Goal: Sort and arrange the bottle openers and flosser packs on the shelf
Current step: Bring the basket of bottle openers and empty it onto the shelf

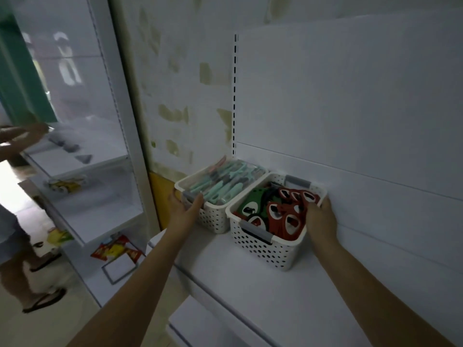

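— Where the white shelf (250, 291) meets its white back panel, what stands on it?

— Two white perforated plastic baskets, side by side and touching along their long walls. The left basket (213, 219) holds the flosser packs (220, 182), clear packets of mint-green and a few pink flossers, lying flat and filling it to the rim. The right basket (263, 249) holds the bottle openers (280, 211), flat pieces in red and green with cut-out holes, stacked on edge and leaning. Each basket has a grey handle at its short ends.

— And the person's hands?

— The left hand (184, 210) is at the near left corner of the flosser basket, palm toward it, fingers straight and slightly apart, thumb over the grey handle; whether it presses the wall or only touches it cannot be told. The right hand (319, 216) rests on the far right rim of the opener basket, its fingers curled over the edge among the red openers. Whether they pinch an opener or just the rim is hidden by the back of the hand.

— Anything else around?

— To the left stands a second white shelving unit (87, 159) with small grey items on one level and yellow and red packets lower down. Another person (15, 221) stands at the left edge, wearing sandals, one hand reaching toward that unit. The wall between the units shows patches of peeled paint.
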A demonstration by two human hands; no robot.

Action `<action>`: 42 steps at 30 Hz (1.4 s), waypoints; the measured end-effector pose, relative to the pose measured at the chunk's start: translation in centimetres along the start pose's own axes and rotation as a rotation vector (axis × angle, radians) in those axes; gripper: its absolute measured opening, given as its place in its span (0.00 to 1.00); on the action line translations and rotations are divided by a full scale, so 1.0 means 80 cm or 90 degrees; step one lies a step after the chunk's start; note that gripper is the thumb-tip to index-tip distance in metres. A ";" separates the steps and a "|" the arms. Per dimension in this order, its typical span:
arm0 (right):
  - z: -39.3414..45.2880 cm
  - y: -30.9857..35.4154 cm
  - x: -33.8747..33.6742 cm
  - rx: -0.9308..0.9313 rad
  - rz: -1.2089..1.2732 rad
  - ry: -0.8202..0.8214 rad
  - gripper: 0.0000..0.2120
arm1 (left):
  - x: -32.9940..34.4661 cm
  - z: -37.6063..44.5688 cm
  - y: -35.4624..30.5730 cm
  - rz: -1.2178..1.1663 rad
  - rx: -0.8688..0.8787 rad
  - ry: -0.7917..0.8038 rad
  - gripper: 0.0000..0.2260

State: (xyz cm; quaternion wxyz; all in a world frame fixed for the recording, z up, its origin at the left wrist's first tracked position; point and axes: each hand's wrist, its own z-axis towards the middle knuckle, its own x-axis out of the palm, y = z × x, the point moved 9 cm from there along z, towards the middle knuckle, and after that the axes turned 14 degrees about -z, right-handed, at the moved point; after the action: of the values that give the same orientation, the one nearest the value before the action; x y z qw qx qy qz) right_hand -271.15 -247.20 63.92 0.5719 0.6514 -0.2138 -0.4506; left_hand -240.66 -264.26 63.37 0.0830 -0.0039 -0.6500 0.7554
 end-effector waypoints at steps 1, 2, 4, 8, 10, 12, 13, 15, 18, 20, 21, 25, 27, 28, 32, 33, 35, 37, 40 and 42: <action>0.000 0.001 0.000 -0.003 -0.005 0.002 0.17 | 0.000 -0.001 -0.002 -0.001 -0.007 0.015 0.36; -0.001 0.001 -0.001 -0.006 -0.010 0.003 0.17 | 0.000 -0.003 -0.001 -0.005 -0.023 0.024 0.37; -0.004 0.003 -0.003 -0.011 -0.028 0.013 0.16 | -0.007 -0.010 -0.001 -0.009 -0.023 0.007 0.37; 0.001 0.003 -0.007 -0.008 -0.091 0.036 0.13 | -0.027 -0.073 0.003 0.031 0.050 -0.147 0.23; 0.004 0.002 -0.010 0.001 -0.100 0.049 0.13 | -0.002 -0.113 0.014 0.068 0.046 -0.102 0.13; 0.004 -0.001 -0.011 0.014 -0.089 0.071 0.12 | 0.041 -0.139 0.021 0.076 0.002 0.001 0.17; 0.003 -0.003 -0.012 0.018 -0.076 0.085 0.11 | 0.059 -0.147 0.020 0.054 -0.018 0.036 0.22; 0.000 -0.008 -0.017 0.022 -0.056 0.101 0.11 | 0.088 -0.155 0.009 -0.033 -0.056 0.089 0.23; -0.004 -0.015 -0.032 0.025 -0.052 0.104 0.11 | 0.124 -0.162 -0.003 -0.100 -0.090 0.155 0.13; -0.007 -0.022 -0.041 0.030 -0.035 0.105 0.10 | 0.136 -0.169 -0.006 -0.145 -0.094 0.175 0.17; -0.010 -0.026 -0.047 0.034 -0.012 0.102 0.10 | 0.141 -0.172 -0.008 -0.165 -0.090 0.180 0.19; -0.017 -0.051 -0.064 0.055 0.126 0.089 0.12 | 0.155 -0.173 -0.017 -0.137 -0.021 0.225 0.31; -0.019 -0.059 -0.058 0.059 0.163 0.109 0.12 | 0.159 -0.167 -0.024 -0.091 0.018 0.240 0.34; -0.021 -0.062 -0.055 0.061 0.158 0.111 0.13 | 0.159 -0.165 -0.026 -0.068 0.032 0.235 0.35; -0.023 -0.041 -0.068 -0.041 -0.050 0.020 0.20 | 0.147 -0.162 -0.021 -0.030 0.021 0.166 0.45; -0.023 -0.030 -0.073 -0.091 -0.097 -0.002 0.25 | 0.146 -0.163 -0.020 -0.032 0.020 0.162 0.44; -0.025 -0.004 -0.077 -0.200 -0.160 -0.024 0.32 | 0.146 -0.165 -0.022 -0.047 0.035 0.155 0.41; -0.023 0.009 -0.070 -0.269 -0.186 0.005 0.31 | 0.148 -0.168 -0.024 -0.054 0.045 0.156 0.37; -0.022 0.007 -0.056 -0.282 -0.123 0.092 0.27 | 0.154 -0.172 -0.016 -0.159 -0.022 0.185 0.27; -0.019 0.000 -0.055 -0.275 -0.124 0.110 0.27 | 0.163 -0.178 -0.025 -0.201 -0.036 0.226 0.22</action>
State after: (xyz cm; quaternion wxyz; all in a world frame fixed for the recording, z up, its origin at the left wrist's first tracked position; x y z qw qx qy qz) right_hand -272.11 -242.90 65.36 0.6677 0.5675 0.0011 -0.4819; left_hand -251.64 -248.31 64.45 0.3127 -0.0373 -0.6384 0.7023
